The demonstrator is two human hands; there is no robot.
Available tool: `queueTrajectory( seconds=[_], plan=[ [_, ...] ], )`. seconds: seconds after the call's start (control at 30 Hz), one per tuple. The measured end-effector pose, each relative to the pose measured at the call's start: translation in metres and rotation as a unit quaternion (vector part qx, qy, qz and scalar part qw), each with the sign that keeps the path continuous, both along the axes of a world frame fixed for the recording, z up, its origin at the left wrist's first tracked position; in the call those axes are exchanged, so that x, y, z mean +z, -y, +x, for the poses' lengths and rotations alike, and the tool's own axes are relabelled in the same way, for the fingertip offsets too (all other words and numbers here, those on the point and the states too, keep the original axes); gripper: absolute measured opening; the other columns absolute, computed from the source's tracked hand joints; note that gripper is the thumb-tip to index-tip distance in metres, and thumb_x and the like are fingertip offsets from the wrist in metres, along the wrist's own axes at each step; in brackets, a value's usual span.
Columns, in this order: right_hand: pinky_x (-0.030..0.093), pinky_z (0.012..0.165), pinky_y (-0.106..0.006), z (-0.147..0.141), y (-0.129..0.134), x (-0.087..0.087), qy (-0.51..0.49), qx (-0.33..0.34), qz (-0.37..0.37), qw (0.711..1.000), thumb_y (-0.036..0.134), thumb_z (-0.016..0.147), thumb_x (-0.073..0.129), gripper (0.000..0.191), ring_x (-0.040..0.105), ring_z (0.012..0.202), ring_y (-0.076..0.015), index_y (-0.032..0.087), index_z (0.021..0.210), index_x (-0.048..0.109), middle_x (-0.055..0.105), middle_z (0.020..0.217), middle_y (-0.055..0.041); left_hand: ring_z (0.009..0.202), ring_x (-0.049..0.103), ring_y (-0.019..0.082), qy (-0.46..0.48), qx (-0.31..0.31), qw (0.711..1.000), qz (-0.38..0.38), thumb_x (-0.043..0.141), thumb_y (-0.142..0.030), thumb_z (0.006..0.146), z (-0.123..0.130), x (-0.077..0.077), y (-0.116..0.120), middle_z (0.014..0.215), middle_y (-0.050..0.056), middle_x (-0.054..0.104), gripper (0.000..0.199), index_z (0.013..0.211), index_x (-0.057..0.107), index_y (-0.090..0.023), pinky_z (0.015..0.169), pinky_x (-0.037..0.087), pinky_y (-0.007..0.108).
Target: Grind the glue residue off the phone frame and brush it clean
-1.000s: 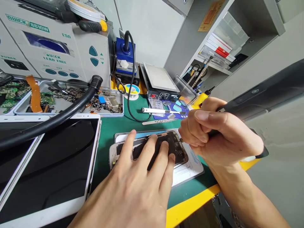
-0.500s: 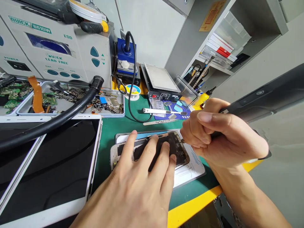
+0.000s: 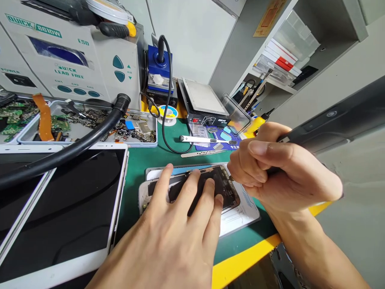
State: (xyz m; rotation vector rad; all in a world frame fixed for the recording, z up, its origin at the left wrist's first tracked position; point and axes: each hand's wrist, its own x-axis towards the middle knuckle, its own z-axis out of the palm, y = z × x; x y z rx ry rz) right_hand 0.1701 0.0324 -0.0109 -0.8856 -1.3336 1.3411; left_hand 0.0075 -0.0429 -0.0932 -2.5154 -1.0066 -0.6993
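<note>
My left hand (image 3: pixel 183 216) lies with its fingers spread over an opened phone (image 3: pixel 230 192), the fingertips resting on its dark inner side. The phone shows bare internal parts and lies on a white printed mat (image 3: pixel 248 206). In a fist at the phone's right end, my right hand (image 3: pixel 270 164) grips a thick black handheld tool (image 3: pixel 333 114) whose long body slants up to the right. A thin tip seems to meet the phone's edge beside the fingers, though the fist mostly covers it.
Two white-framed tablets (image 3: pixel 87 200) lie to the left under a black hose (image 3: pixel 69 154). Behind them are a hot-air station (image 3: pixel 102 64) and a tray of circuit boards (image 3: pixel 153 136). A brush (image 3: pixel 201 139), tweezers (image 3: pixel 203 153), and a heating plate (image 3: pixel 207 96) lie beyond the phone.
Both hands, the phone and the tool keep nearly the same positions. The view has shifted very slightly.
</note>
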Motion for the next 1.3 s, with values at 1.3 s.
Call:
queueTrajectory(
  seconds=[1.3],
  plan=[
    [0.021, 0.036, -0.028, 0.001, 0.003, 0.001, 0.033, 0.037, -0.012, 0.999, 0.011, 0.071, 0.062, 0.037, 0.025, 0.035, -0.0097, 0.022, 0.05, 0.033, 0.029, 0.04, 0.0058, 0.123, 0.058, 0.041, 0.003, 0.006, 1.0, -0.007, 0.036, -0.023, 0.1, -0.001, 0.001, -0.003, 0.131, 0.018, 0.068, 0.045, 0.129, 0.069, -0.014, 0.101, 0.044, 0.066]
  ],
)
